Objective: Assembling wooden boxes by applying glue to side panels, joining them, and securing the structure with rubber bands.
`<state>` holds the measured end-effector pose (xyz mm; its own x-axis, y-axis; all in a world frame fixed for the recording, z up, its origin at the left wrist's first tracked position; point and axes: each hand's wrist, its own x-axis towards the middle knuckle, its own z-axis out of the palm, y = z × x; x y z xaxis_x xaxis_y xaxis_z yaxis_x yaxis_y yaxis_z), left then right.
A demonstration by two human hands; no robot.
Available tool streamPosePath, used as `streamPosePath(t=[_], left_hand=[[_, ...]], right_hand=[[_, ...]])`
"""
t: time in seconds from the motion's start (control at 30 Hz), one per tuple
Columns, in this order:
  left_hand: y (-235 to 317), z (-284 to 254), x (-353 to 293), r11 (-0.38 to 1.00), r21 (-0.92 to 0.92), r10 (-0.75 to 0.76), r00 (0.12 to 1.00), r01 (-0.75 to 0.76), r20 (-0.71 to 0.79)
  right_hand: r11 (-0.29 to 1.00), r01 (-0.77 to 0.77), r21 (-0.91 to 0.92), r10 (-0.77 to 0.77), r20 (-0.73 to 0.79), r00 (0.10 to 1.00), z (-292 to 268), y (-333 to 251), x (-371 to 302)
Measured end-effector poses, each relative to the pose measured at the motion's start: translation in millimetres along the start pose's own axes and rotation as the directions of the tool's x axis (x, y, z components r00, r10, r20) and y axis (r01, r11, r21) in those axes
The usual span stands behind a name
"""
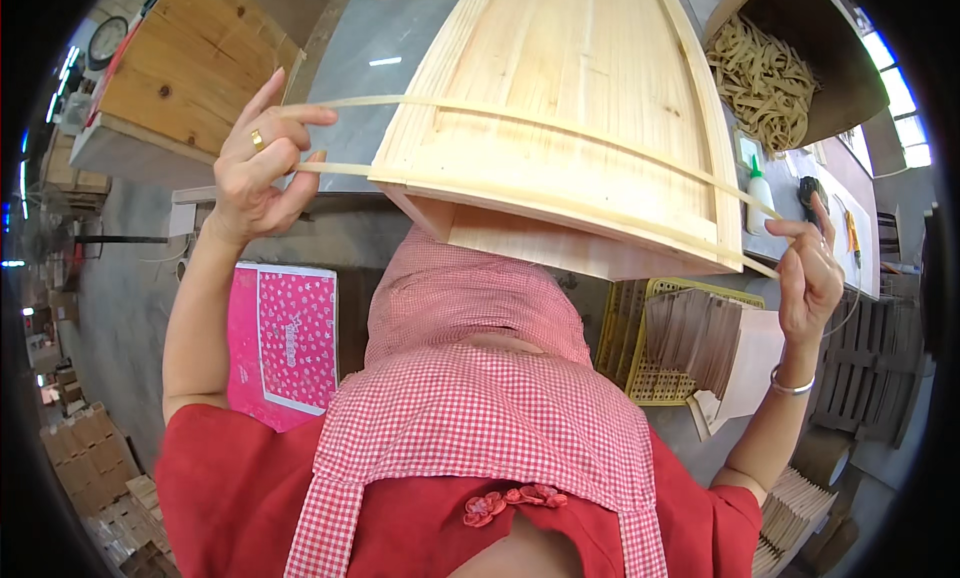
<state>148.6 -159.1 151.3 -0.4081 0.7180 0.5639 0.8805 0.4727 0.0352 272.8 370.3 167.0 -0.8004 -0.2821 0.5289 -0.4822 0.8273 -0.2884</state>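
The box (565,78) looks built. Fingers of the left hand (258,173) and right hand (810,273) pinch a band (560,125) across it, not yet released.

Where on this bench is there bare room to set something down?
The grey tabletop between the knotty wooden board and the pale wooden box looks bare; the left hand holds a stretched band over its near end. The right is crowded: a carton of bands and a white bottle.

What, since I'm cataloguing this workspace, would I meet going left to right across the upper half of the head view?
Round dial, knotty wooden panel, left hand, pale wooden box, green-tipped white bottle, right hand.
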Motion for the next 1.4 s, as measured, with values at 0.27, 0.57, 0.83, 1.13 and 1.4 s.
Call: streamPosePath(t=[0.27, 0.57, 0.83, 1.13, 1.4], left_hand=[[5.9, -6.5, -4.2, 0.948, -0.280, -0.163, 0.986, 0.151, -0.020], [43.7, 97.3, -89.1, 0.994, 0.105, -0.060, 0.964, 0.033, 0.260], [46.3, 134.2, -124.2, 0.983, 0.182, -0.082, 0.933, 0.018, 0.350], [39.4, 155.9, -142.6, 0.972, 0.234, -0.094, 0.927, 0.007, 0.364], [22.4, 164.6, -142.9, 0.946, 0.323, -0.153, 0.922, 0.032, 0.357]], right_hand=[[0.998, -0.043, 0.053, 0.038, 0.094, 0.995, -17.8, -22.9, -1.5], [0.989, 0.066, -0.131, -0.037, 0.214, 0.976, 94.0, -12.5, -69.6], [0.986, 0.047, -0.161, 0.015, 0.363, 0.932, 146.9, 13.5, -121.1], [0.896, 0.235, -0.378, -0.136, 0.272, 0.953, 182.9, 67.3, -127.5], [0.964, 0.047, -0.261, 0.005, 0.194, 0.981, 213.0, 89.8, -88.1]])
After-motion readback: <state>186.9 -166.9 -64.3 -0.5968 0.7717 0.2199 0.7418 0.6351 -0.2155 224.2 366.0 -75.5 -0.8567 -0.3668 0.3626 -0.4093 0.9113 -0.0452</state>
